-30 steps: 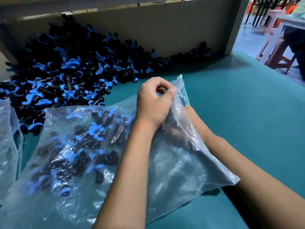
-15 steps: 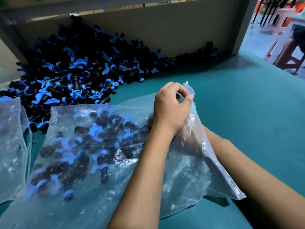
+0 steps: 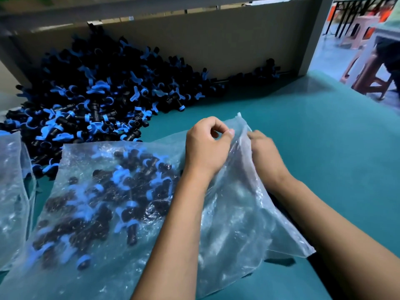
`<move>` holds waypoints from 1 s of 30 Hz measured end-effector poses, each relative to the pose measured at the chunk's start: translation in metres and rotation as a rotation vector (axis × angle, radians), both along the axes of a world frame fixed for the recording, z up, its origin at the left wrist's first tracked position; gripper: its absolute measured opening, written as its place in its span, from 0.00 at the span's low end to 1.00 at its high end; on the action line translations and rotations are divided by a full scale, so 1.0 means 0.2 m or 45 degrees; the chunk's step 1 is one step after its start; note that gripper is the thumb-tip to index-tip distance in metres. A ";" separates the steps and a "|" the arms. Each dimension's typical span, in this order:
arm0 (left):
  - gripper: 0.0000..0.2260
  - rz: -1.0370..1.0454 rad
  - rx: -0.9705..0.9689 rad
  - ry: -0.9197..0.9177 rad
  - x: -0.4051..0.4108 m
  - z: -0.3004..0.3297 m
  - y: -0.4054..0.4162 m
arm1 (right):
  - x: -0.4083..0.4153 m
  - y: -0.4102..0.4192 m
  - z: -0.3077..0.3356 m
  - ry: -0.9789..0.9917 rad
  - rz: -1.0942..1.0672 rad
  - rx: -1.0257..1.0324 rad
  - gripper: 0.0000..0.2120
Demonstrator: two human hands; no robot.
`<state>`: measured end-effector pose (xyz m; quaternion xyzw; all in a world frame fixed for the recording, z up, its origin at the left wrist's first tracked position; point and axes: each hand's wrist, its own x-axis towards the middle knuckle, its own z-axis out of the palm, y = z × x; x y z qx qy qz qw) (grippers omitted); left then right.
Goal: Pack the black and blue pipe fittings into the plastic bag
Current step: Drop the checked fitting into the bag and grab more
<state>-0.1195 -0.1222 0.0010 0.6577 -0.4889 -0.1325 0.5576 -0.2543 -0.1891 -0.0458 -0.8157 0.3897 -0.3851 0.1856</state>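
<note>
The tabletop is a flat teal green. On it, the heaped pipe fittings are black with bright blue collars and wings. The plastic bag is clear with a faint bluish sheen, and the fittings inside show through as dulled black and paler blue. A second clear bag at the left edge looks the same milky blue. The cardboard wall behind is plain tan-brown. Beyond it, a stool is pink.

Part-filled clear plastic bag, fittings inside
</note>
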 end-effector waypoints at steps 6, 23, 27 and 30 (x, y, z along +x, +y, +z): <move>0.07 0.135 0.346 0.063 -0.05 -0.01 -0.16 | -0.04 -0.21 0.09 -0.038 -0.359 0.133 0.14; 0.16 0.261 0.501 -0.692 -0.14 -0.20 -0.59 | 0.29 -1.39 0.11 0.669 -0.601 0.010 0.51; 0.16 0.266 0.518 -0.634 -0.13 -0.21 -0.60 | 0.34 -1.58 0.14 0.671 -0.506 0.135 0.53; 0.14 0.265 0.514 -0.655 -0.13 -0.21 -0.61 | 0.39 -1.70 0.16 0.711 -0.382 0.248 0.53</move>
